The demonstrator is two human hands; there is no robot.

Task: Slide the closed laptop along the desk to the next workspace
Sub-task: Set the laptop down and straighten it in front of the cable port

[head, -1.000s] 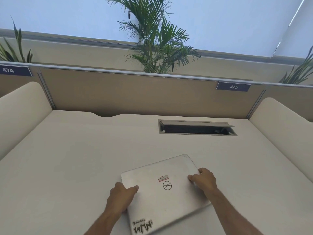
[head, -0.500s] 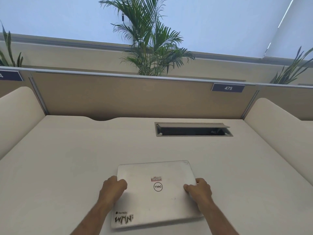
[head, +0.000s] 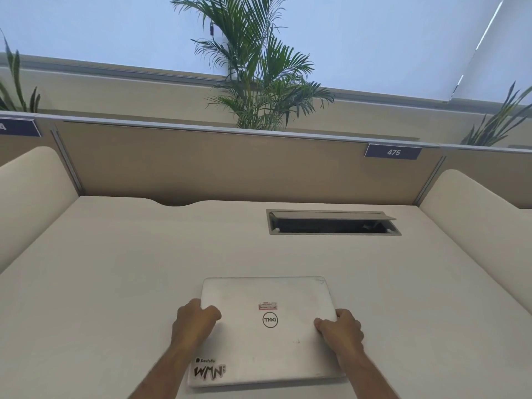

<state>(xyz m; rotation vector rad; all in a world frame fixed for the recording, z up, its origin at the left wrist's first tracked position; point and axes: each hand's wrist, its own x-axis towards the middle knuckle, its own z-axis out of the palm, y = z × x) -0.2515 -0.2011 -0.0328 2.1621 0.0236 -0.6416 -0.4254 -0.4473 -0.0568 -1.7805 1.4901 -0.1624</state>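
Note:
A closed silver laptop [head: 267, 335] with a round logo and stickers lies flat on the cream desk [head: 115, 269], near its front edge, squared to me. My left hand [head: 195, 321] grips the laptop's left edge, fingers curled over the lid. On the opposite side my right hand [head: 341, 329] clasps the right edge the same way. Both forearms come up from the bottom of the view.
An open cable hatch [head: 331, 223] is set into the desk behind the laptop. A tan partition [head: 216, 165] with a "475" tag [head: 393, 152] closes the back. Rounded cream side dividers stand at left [head: 31, 191] and right [head: 475, 214]. Palm plants rise behind.
The laptop, angled a second ago, has turned square to me. Both hands have stayed on its side edges, and the view has shifted slightly.

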